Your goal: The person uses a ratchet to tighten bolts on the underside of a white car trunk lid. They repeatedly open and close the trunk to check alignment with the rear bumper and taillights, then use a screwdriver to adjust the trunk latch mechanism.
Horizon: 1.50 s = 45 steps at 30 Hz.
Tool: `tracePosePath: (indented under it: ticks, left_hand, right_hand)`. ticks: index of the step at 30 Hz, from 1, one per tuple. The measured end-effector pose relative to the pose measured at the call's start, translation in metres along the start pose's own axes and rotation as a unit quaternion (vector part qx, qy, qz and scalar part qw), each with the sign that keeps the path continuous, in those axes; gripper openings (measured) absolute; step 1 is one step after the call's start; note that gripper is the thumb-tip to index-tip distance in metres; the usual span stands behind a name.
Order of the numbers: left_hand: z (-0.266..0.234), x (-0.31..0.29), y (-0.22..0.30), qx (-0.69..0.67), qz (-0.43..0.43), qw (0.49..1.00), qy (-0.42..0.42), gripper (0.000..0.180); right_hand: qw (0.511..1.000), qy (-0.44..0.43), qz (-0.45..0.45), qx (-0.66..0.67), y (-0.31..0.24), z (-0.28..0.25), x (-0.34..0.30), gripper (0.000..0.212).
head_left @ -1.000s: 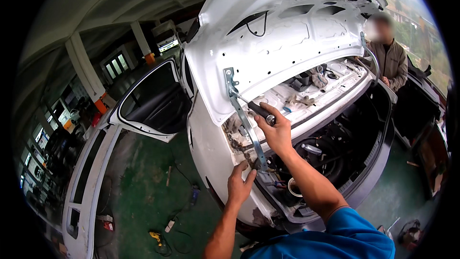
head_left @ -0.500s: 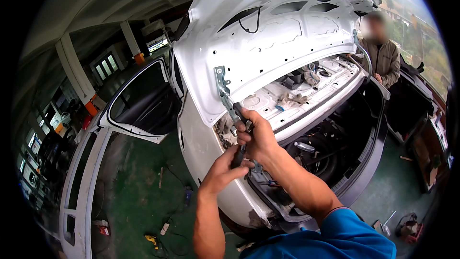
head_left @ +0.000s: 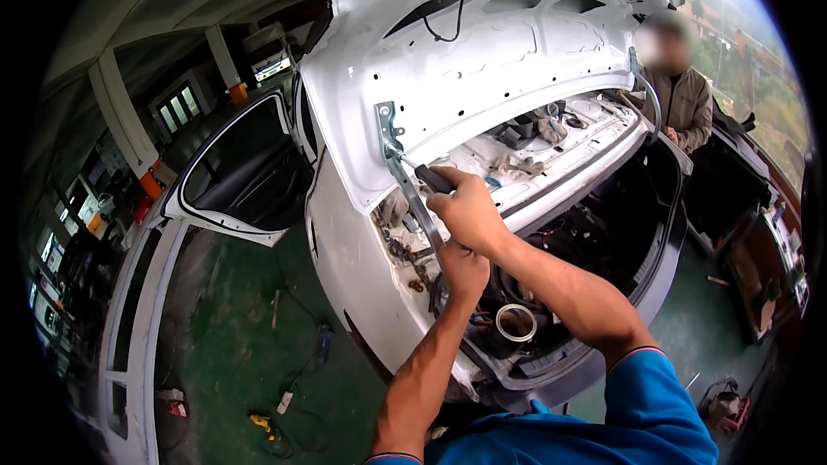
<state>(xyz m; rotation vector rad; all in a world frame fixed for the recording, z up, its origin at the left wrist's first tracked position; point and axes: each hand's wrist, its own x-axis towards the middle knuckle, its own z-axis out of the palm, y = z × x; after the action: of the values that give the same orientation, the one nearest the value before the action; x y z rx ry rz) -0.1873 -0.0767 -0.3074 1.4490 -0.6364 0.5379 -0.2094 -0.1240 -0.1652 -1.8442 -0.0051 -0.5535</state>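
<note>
A white trunk lid (head_left: 482, 77) stands raised, with a metal hinge arm (head_left: 413, 198) bolted near its lower left corner. My right hand (head_left: 469, 211) is closed around the black handle of a tool (head_left: 433, 178). Its bright metal shaft reaches a bolt on the hinge; the tool's exact kind is unclear. Just below, my left hand (head_left: 465, 274) is closed at the lower end of the hinge arm, which runs into its fingers. The palm side of that hand is hidden.
Below my arms lies the open trunk, with a round white-rimmed can (head_left: 517, 324) at its near edge. Gloves (head_left: 517, 165) rest on the rear shelf. A person (head_left: 685, 95) stands at the far right. A detached door (head_left: 142, 344) and yellow drill (head_left: 265, 426) are left.
My right hand has brought the tool up against the hinge bolt. My left hand has left the tool and moved right, closing at the hinge arm. The can has come into view.
</note>
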Motion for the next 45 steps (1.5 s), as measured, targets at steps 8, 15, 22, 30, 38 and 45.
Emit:
tracePosePath:
  ticks: [8,15,22,30,38,45]
  left_hand:
    - [0.058,0.018,-0.015,-0.075,-0.110,0.990,0.048,0.018]
    - [0.048,0.046,0.000,-0.081,-0.064,0.968,-0.230,0.032]
    - [-0.171,0.030,-0.035,-0.338,-0.225,0.913,-0.026,0.040]
    - [-0.148,0.113,-0.118,-0.497,-0.378,0.766,0.148,0.079]
    - [-0.122,0.124,-0.113,-0.499,-0.329,0.796,0.096,0.070]
    - [-0.123,0.123,-0.115,-0.491,-0.323,0.801,0.111,0.069]
  right_hand:
    - [0.950,-0.070,-0.060,-0.297,-0.010,0.005,-0.006,0.042]
    - [0.934,-0.111,-0.127,-0.316,-0.007,-0.019,0.018,0.037]
    - [0.955,-0.128,0.136,0.232,-0.017,-0.007,0.012,0.039]
    - [0.846,-0.134,-0.163,-0.490,-0.043,-0.023,0.012,0.058]
    - [0.816,0.007,-0.308,-0.489,-0.001,-0.018,0.001,0.029]
    - [0.869,0.007,-0.205,-0.449,-0.010,-0.011,0.000,0.019]
